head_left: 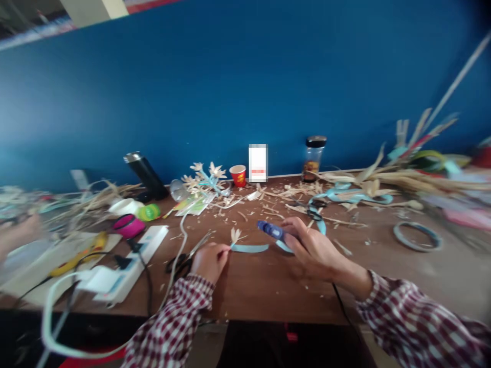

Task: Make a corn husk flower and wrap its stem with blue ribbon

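In my left hand (210,263), the fingertips are pinched on a small pale husk flower (235,236). A strip of light blue ribbon (251,249) runs right from those fingertips over the table. My right hand (312,248) is wrapped around a blue glue gun (270,230), its front end pointing left toward the flower. Below that wrist a black cord (341,301) hangs over the table edge. Another bit of blue ribbon (284,247) shows under the right fingers. Black-handled scissors (184,261) lie just left of my left hand.
A white power strip (132,266) with plugs and cables lies left, near a yellow corded tool (79,255). Husk flowers (209,176), a red paper cup (238,176) and a jar (313,158) stand behind. A tape roll (417,236) lies right. Another person's hand (19,232) is far left.
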`<state>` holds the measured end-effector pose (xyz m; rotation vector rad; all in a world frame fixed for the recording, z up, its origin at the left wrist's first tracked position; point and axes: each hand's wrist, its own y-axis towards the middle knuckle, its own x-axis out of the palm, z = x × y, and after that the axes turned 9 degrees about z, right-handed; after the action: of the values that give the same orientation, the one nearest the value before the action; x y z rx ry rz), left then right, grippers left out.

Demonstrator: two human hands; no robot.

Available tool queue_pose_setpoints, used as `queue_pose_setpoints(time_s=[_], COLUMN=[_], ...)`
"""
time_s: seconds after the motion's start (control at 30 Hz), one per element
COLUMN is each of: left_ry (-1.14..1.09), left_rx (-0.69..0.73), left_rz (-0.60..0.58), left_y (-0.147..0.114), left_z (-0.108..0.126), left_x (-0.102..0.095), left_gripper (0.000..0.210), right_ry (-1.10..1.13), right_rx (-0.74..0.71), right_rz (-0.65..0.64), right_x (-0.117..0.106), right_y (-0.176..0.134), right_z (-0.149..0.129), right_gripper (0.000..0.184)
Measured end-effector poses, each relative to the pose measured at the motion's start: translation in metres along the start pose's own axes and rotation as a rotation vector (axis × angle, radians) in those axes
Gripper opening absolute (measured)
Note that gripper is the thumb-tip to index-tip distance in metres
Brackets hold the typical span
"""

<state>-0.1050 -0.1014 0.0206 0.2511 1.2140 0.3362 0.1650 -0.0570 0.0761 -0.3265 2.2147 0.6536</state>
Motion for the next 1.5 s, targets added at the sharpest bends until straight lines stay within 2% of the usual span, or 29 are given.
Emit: queue_pose_setpoints(time_s=[0.13, 0.23, 0.37, 0.57, 0.67, 0.73, 0.77, 0.8, 0.87, 0.93, 0.97, 1.0, 1.07, 1.17, 1.33, 1.5], left_ry=[0.001, -0.006, -0.006, 0.017, 0.027, 0.031, 0.030, 0.025, 0.002, -0.024, -0.035, -0.046, -0.059, -0.011, 0.216, 0.259], left_rx=[-0.020, -0.020, -0.013, -0.029, -0.014, -0.028, -0.029, -0.027, -0.046, -0.080, -0.089, -0.091, -0.078, -0.066, -0.085, -0.080], left_rz=[-0.042, 0.025, 0.045, 0.053, 0.026, 0.017, 0.014, 0.013, 0.005, -0.019, -0.025, -0.028, -0.031, -0.065, -0.168, -0.141], left_y=[0.002, 0.002, 0.001, 0.001, 0.001, 0.001, 0.001, 0.001, 0.001, 0.001, 0.002, 0.002, 0.003, 0.006, 0.015, 0.018], left_z=[-0.003, -0.005, -0.007, -0.003, 0.000, 0.002, 0.002, 0.003, 0.004, 0.004, 0.004, 0.004, 0.002, 0.001, 0.007, 0.013], left_x=[0.003, 0.007, 0.009, 0.006, 0.003, 0.003, 0.003, 0.002, 0.001, 0.001, 0.000, 0.000, 0.000, 0.000, 0.003, 0.007], left_gripper=[0.023, 0.025, 0.027, 0.024, 0.024, 0.023, 0.022, 0.022, 0.022, 0.021, 0.020, 0.020, 0.019, 0.017, 0.014, 0.019], right_ry=[-0.393, -0.658, -0.844, -0.931, -1.007, -1.031, -0.975, -0.857, -0.516, -0.256, -0.189, -0.177, -0.228, -0.284, -0.262, -0.194], right_rx=[0.129, 0.276, 0.442, 0.531, 0.579, 0.510, 0.431, 0.311, 0.074, -0.091, -0.164, -0.206, -0.216, -0.139, -0.092, -0.102], right_rz=[0.194, 0.311, 0.344, 0.266, 0.333, 0.495, 0.556, 0.547, 0.391, 0.136, 0.006, -0.070, -0.193, -0.261, -0.284, -0.258], right_x=[-0.035, -0.072, -0.111, -0.125, -0.123, -0.115, -0.106, -0.095, -0.064, -0.025, -0.005, 0.014, 0.044, 0.069, 0.078, 0.077], right_y=[-0.031, -0.056, -0.088, -0.113, -0.109, -0.096, -0.087, -0.076, -0.050, -0.022, -0.009, 0.003, 0.023, 0.041, 0.045, 0.039], right_z=[0.043, 0.084, 0.123, 0.151, 0.152, 0.139, 0.126, 0.111, 0.071, 0.029, 0.010, -0.006, -0.028, -0.037, -0.035, -0.033], right_gripper=[0.024, 0.023, 0.028, 0.028, 0.036, 0.041, 0.038, 0.031, 0.018, 0.021, 0.023, 0.023, 0.020, 0.017, 0.018, 0.020])
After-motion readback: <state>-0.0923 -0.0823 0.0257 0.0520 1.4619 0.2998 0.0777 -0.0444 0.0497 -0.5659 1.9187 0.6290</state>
